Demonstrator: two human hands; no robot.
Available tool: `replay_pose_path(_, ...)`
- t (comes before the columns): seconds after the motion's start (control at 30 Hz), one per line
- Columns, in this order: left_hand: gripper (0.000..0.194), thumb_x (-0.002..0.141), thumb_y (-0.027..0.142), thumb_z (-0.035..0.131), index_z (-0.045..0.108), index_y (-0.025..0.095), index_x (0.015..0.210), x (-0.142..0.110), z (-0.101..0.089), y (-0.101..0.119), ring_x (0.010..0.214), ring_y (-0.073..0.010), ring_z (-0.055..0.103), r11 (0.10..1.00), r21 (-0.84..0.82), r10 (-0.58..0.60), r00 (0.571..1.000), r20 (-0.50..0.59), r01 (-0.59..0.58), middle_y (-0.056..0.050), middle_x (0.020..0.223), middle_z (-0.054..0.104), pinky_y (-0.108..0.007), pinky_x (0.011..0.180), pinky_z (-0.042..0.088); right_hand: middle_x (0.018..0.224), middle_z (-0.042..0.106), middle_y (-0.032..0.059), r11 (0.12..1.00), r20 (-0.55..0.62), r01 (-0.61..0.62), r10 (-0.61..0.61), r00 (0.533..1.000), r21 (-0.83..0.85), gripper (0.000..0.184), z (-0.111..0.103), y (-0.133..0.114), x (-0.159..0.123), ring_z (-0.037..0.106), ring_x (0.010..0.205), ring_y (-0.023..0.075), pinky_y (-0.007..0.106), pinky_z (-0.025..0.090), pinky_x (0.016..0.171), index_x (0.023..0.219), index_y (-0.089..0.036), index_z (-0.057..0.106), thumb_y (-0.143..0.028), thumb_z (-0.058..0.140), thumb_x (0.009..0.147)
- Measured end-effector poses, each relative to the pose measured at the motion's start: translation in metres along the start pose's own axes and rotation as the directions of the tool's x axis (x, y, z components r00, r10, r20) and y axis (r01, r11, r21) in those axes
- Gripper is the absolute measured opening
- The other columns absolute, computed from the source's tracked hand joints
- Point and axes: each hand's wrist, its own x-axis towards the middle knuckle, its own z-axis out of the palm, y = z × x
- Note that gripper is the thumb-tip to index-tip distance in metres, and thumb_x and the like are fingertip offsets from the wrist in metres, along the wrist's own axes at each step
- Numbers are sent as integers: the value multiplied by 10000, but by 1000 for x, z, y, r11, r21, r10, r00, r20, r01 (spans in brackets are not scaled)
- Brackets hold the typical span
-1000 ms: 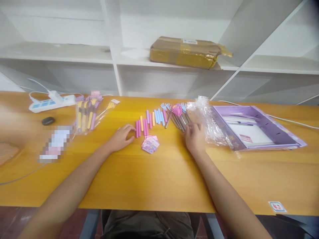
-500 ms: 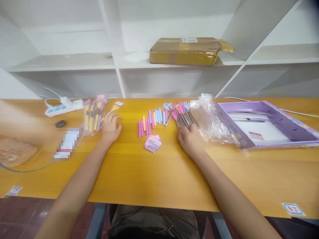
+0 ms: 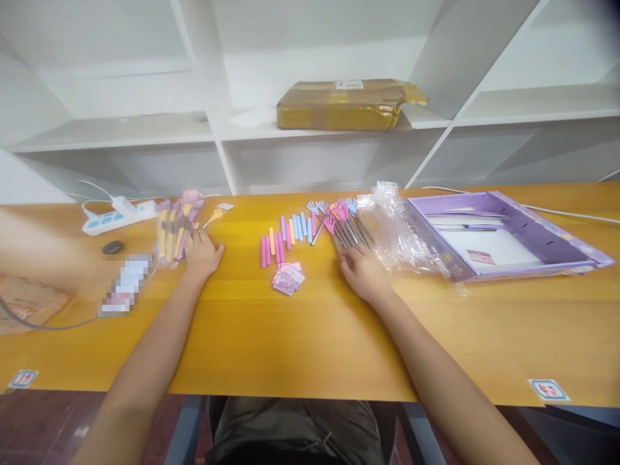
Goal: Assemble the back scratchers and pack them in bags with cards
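Resting low on the table (image 3: 290,349), the two hands I watch from afar flank a row of coloured tubes (image 3: 272,242).

At far left I see a clear-wrapped bundle (image 3: 170,234), its yellow and purple handles side by side; the left hand (image 3: 202,257) lies against its right edge, fingers loosely bent and partly spread, and I cannot tell whether they grip it. A yellow hand-shaped piece (image 3: 216,214) sits just beyond those fingers. In the middle, slim pink, orange and blue tubes stand apart from both hands, above a fanned pile of printed cards (image 3: 288,279). Farther right, metal rods (image 3: 349,234) with pink and blue hand-shaped heads splay beyond the right hand (image 3: 364,274), whose curled fingers meet their lower ends; whether it holds any, I cannot tell.
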Motion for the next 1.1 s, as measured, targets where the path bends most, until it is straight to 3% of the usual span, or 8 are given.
replay_pose_path(0.47,351,1045,412,534,721,117,1083,-8,-21,18,1280,-441,578,954,40,291,950,116,-297,-260,1222,725,-553,1074,389,987,711,105,999,49,32,-34,998,35,224,0,2,2,662,876,257,373,492,824,926,-210,702,-278,514,1026)
replay_pose_path(0.6,235,1061,402,533,622,185,1073,-10,-46,18,942,-325,703,979,-189,86,996,15,-81,-133,948,726,-400,820,483,971,711,101,998,42,50,-52,998,50,204,1,3,2,669,890,265,383,502,833,915,-215,693,-270,526,1018)
replay_pose_path(0.67,258,1067,483,552,545,226,1037,-17,-62,17,636,-221,632,867,-495,-39,998,43,55,-18,741,620,-313,617,427,982,713,103,996,17,56,-58,998,74,184,-1,2,3,671,900,266,387,512,841,931,-216,691,-261,533,1013)
replay_pose_path(0.73,376,1059,602,548,469,248,963,-28,-74,18,404,-117,422,534,-826,56,967,250,182,66,644,483,-255,458,304,989,701,103,992,-49,53,-47,998,117,159,-4,-3,3,666,887,258,387,525,836,1000,-211,694,-261,544,1013)
replay_pose_path(0.8,512,981,701,636,414,247,900,-43,-79,23,328,-39,234,119,-892,398,802,446,437,99,671,436,-215,373,197,972,672,88,980,-133,57,-32,991,188,169,-9,-13,0,653,851,237,382,539,822,1114,-204,681,-275,553,1029)
replay_pose_path(0.87,626,844,686,819,381,239,868,-62,-75,37,321,10,166,-94,-696,730,524,437,711,110,731,434,-185,337,152,994,646,68,948,-170,87,-36,985,305,237,-13,-27,-5,632,791,204,363,553,778,1253,-209,630,-303,579,1042)
replay_pose_path(0.97,527,874,472,853,381,237,865,-92,-62,67,296,6,174,-103,-378,929,224,293,920,117,704,358,-172,307,121,1218,626,92,814,-64,113,-93,994,570,507,-12,-54,-17,632,745,155,329,571,686,1481,-262,469,-374,670,1029)
replay_pose_path(1.1,241,899,323,732,521,217,950,-118,-46,98,361,-34,260,165,-191,965,-118,236,968,73,745,384,-181,307,164,1452,583,127,610,104,0,-135,985,792,703,0,-78,-27,714,910,176,335,623,762,1590,-330,340,-452,727,1016)
